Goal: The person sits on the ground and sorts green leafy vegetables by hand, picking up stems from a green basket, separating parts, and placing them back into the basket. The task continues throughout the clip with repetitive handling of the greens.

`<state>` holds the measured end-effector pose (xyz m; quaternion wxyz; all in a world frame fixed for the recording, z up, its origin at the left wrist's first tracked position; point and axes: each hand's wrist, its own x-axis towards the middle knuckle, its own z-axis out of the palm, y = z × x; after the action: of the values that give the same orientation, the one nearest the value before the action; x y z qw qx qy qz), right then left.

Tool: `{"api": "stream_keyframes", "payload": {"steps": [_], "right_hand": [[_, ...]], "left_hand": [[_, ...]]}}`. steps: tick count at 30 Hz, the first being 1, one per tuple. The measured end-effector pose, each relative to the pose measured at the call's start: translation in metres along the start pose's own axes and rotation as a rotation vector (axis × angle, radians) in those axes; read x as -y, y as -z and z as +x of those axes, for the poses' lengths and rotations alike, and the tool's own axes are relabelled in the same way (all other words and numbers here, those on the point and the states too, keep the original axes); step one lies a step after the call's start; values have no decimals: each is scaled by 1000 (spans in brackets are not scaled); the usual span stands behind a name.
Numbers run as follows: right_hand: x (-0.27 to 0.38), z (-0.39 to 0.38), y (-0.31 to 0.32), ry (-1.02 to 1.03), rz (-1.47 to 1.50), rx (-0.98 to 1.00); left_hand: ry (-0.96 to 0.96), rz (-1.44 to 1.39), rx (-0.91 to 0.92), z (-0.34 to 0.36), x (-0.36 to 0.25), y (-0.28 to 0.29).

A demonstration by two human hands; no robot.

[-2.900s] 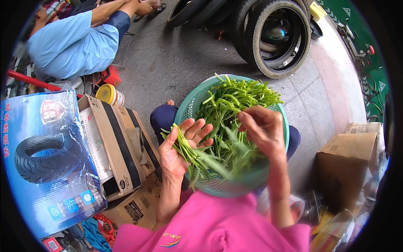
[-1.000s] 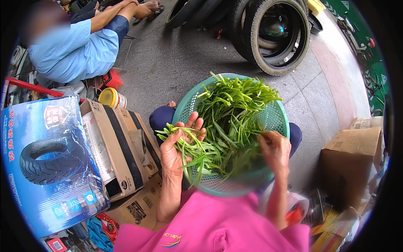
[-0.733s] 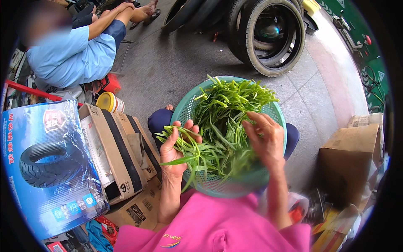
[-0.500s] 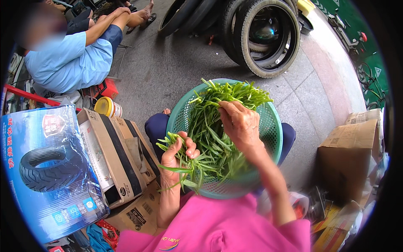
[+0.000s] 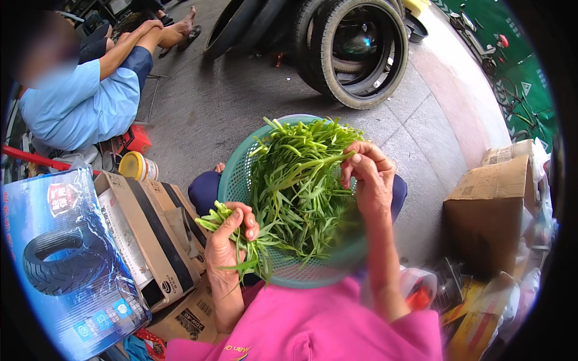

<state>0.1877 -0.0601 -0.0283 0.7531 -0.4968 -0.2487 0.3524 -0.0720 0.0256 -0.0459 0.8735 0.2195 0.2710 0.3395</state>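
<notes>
"Picking stems out of the heap and gathering them into a bunch, is that the step in hand?"

"I'd judge so. The heap of long-leaved green vegetable stems [image 5: 295, 204] lies in the round, pierced green plastic basket [image 5: 235, 180], mid-frame, cut ends toward the top."

"And each grip?"

"The person's left hand [image 5: 226, 240], at the basket's left side, has its thumb pressed over curled fingers, closed round a small bunch of green stems [image 5: 209, 220]. The right hand [image 5: 373, 171], at the heap's upper right, pinches the end of a pale green stem [image 5: 319, 162] between thumb and fingertips; whether it's only one, I can't tell."

"What does the next move call for?"

"Probably a gentle leftward pull so the leaves slip free, and enough slack in the left grip to add it without losing the others."

"Any writing?"

"Plenty, on the glossy blue cardboard box [image 5: 75, 259] at lower left: red characters down its edge, a pale badge, small icons, a printed black tyre. The brown cardboard carton [image 5: 178, 265] beside it shows a dark logo. The pink cloth shirt [image 5: 301, 325], bottom centre, has cropped yellow lettering."
</notes>
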Motion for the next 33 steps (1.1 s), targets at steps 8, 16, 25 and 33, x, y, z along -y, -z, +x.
{"api": "stream_keyframes", "payload": {"steps": [8,16,25,33], "right_hand": [[2,-28,-11,-37,-3,236],[1,-39,-31,5,-390,193],[0,-40,-34,-422,-194,298],[0,-35,-25,-261,-370,318]], "left_hand": [[-469,1064,7,-5,-1,-59],[-188,987,56,-3,18,-61],[229,144,18,4,20,-26],[278,64,65,5,23,-19]]}}
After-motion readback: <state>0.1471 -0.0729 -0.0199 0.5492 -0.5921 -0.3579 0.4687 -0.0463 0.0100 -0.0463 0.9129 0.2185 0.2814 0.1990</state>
